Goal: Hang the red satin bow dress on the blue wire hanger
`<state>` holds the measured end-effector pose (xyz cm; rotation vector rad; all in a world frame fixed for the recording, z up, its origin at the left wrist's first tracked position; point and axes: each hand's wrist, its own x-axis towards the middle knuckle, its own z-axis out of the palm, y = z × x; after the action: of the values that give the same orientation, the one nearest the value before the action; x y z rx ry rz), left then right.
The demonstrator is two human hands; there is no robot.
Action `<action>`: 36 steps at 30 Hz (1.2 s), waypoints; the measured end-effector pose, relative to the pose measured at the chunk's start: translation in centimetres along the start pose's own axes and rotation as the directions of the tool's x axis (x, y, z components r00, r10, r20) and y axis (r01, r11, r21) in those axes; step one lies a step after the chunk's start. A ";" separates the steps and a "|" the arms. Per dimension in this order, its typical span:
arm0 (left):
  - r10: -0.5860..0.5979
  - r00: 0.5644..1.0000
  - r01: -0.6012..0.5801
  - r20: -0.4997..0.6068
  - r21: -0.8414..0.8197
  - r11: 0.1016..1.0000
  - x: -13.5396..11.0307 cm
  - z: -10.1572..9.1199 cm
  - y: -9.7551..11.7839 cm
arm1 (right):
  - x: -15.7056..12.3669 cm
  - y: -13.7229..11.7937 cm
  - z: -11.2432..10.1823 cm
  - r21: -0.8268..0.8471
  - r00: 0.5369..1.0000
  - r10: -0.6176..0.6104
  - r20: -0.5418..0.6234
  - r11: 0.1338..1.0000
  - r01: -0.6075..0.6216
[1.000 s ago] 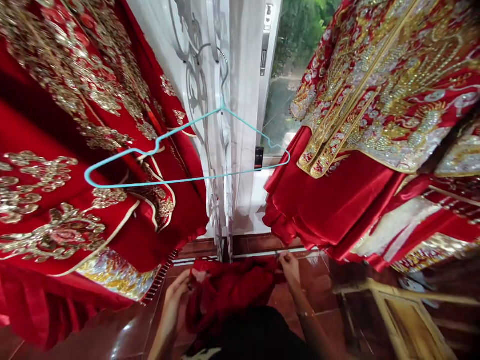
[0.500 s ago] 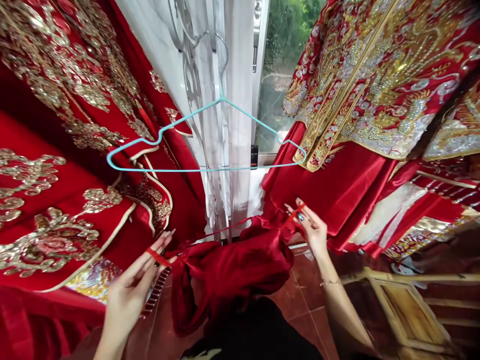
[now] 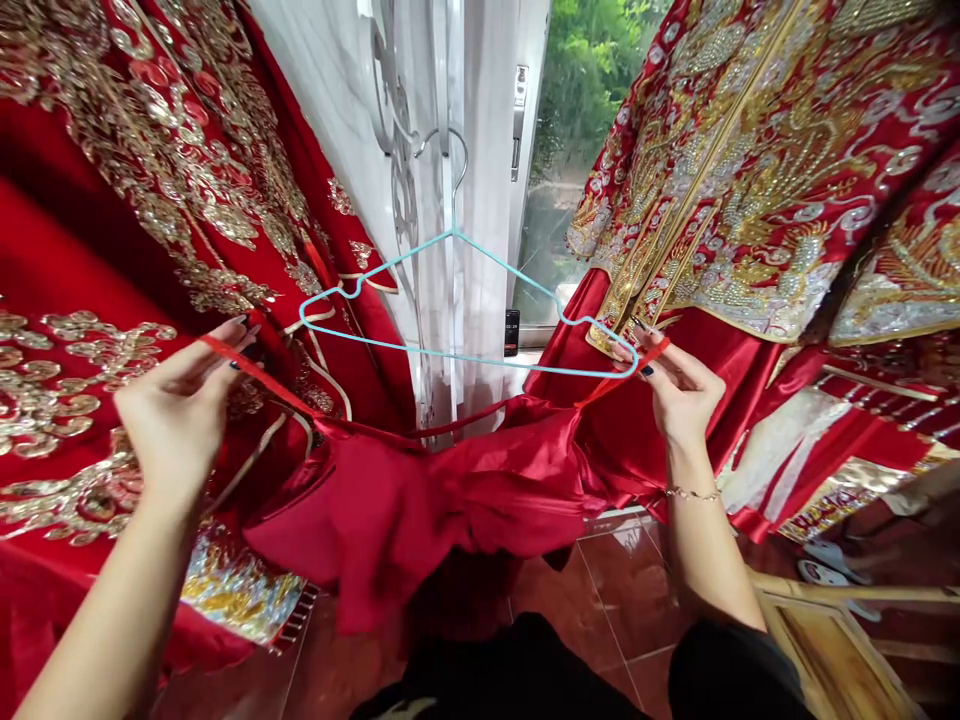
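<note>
A red satin garment (image 3: 465, 500) hangs between my hands, its top edge stretched sideways and its lower part bunched near my body. My left hand (image 3: 187, 400) is closed on the red strap (image 3: 277, 388) at its left end, pulling it taut up and to the left. At the other end my right hand (image 3: 679, 385) pinches the second red strap (image 3: 606, 386), beside the right corner of a light blue clothes hanger (image 3: 465, 360). The hanger hangs by its metal hook in front of the white curtain, tilted down to the right. Whether that strap touches the hanger I cannot tell.
Embroidered red gowns (image 3: 150, 200) hang close on the left, and a beaded red-gold jacket (image 3: 720, 200) on the right. Behind are a white curtain (image 3: 487, 120), a window (image 3: 592, 120) and a phone (image 3: 511, 332). A wooden stool-like piece (image 3: 825, 640) stands lower right on red tiles.
Both hands have risen and moved apart, lifting the garment and spreading its top edge. My right hand has come up to the hanger's right corner. The hanger has tilted down to the right.
</note>
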<state>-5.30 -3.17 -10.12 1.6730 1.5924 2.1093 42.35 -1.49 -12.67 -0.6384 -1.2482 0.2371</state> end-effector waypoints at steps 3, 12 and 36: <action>-0.011 0.999 0.009 0.050 0.029 1.000 0.9 0.4 -1.3 | -0.5 -1.2 0.9 0.010 0.996 -0.074 -0.045 0.997 0.074; -0.072 0.978 0.055 0.198 0.087 0.995 1.5 0.8 -1.9 | -1.3 -4.3 0.8 -0.004 0.980 -0.153 -0.125 0.988 0.154; 0.074 0.967 -0.092 0.243 0.065 0.994 0.2 0.2 -2.7 | 6.0 -2.3 6.1 -0.095 0.769 0.219 0.601 0.975 -0.203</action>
<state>-6.68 -1.64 -11.84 1.9644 1.5720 1.8136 38.23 1.64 -5.46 -0.7554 -1.8043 0.6598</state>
